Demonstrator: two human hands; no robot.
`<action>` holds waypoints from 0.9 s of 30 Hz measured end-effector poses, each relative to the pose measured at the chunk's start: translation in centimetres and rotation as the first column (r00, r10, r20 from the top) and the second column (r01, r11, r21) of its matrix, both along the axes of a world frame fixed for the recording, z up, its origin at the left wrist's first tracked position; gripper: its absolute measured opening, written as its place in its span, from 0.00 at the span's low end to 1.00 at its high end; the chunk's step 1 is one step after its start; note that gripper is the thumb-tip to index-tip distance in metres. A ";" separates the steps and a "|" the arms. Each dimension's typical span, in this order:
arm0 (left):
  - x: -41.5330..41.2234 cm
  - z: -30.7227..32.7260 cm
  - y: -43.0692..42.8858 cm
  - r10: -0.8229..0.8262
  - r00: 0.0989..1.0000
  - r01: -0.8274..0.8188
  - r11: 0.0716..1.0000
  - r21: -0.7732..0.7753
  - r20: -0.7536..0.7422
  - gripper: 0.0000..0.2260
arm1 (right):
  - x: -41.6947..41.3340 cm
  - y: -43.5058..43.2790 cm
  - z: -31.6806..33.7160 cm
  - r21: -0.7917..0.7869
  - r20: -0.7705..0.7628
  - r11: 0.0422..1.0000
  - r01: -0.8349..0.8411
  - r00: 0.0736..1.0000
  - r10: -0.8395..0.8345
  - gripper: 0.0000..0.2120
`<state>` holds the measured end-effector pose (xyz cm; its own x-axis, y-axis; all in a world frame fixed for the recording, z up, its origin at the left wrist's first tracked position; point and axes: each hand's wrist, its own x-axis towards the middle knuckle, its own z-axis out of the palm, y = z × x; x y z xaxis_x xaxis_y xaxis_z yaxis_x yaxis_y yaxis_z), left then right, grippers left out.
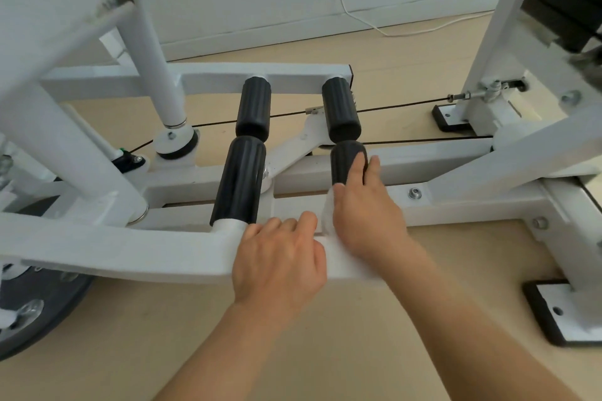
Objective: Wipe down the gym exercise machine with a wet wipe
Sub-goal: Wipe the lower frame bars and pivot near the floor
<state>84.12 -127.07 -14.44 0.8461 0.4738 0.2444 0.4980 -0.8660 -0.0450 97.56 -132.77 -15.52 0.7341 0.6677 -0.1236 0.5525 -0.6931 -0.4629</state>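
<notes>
A white steel gym machine fills the view, with a near crossbar [130, 254] carrying two black rubber grips. My left hand [280, 264] is curled over this crossbar between the two grips. My right hand [365, 208] wraps the right black grip [345, 163], and a white wet wipe [327, 208] shows bunched under its palm against the grip's base. The left black grip [237, 179] stands free of both hands. Two more black grips [253, 107] [340, 109] hang from the far crossbar [228, 76].
A black cable [407, 104] runs across behind the grips toward the right upright [495, 26]. A weight plate [39, 309] sits at the lower left. Black-padded feet [553, 316] rest on the beige floor. A white cord [358, 15] trails from a wall socket.
</notes>
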 end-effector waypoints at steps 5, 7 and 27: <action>-0.2 0.0 -0.1 -0.005 1.000 0.004 1.000 -0.025 -0.009 0.12 | -4.3 -6.9 0.7 -0.050 -0.120 0.999 0.004 0.993 -0.010 0.26; -0.3 0.0 -0.1 0.001 1.000 -0.002 0.999 -0.036 -0.006 0.13 | -3.9 -7.6 0.3 -0.011 -0.208 0.996 0.090 0.974 -0.090 0.26; -1.6 1.0 -0.5 -0.107 0.950 0.203 0.925 -0.320 0.295 0.09 | -8.2 -7.3 -1.2 0.204 0.531 0.974 -0.098 0.847 -0.026 0.18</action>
